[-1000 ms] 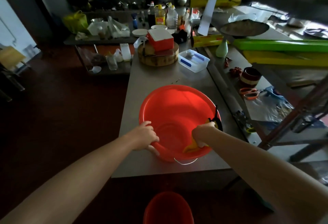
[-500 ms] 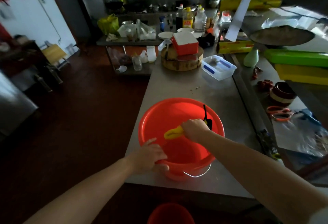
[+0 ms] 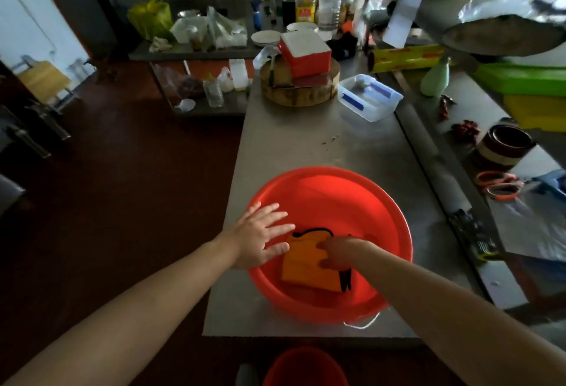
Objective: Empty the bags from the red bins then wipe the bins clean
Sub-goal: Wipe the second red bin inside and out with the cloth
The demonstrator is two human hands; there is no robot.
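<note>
The red bin stands on the steel desk, close to its near edge, and both hands are at it. The left hand lies flat over the bin's near-left rim, its grip apart, fingers spread and straight. Its fingertips reach inward and end just over the left edge of the orange cloth.

The right hand is down inside the bin, knuckles up, and rests on the top right part of that cloth. Its fingers bend down onto the fabric. Whether this grip pinches a fold or only presses the cloth against the bin's floor, I cannot tell.

The cloth lies spread on the bottom of the bin, mostly below and to the left of the right hand, between the two hands. Its black trim shows as a loop just beyond the right fingers and as a strip under the right wrist. A thin wire handle hangs at the bin's near side, beneath the right forearm.

A second red bin sits on the floor below the desk edge, nearer than both hands. Well beyond the hands, a clear plastic container and a round wooden block stand on the desk. Orange-handled scissors lie far to the right of the right hand.
</note>
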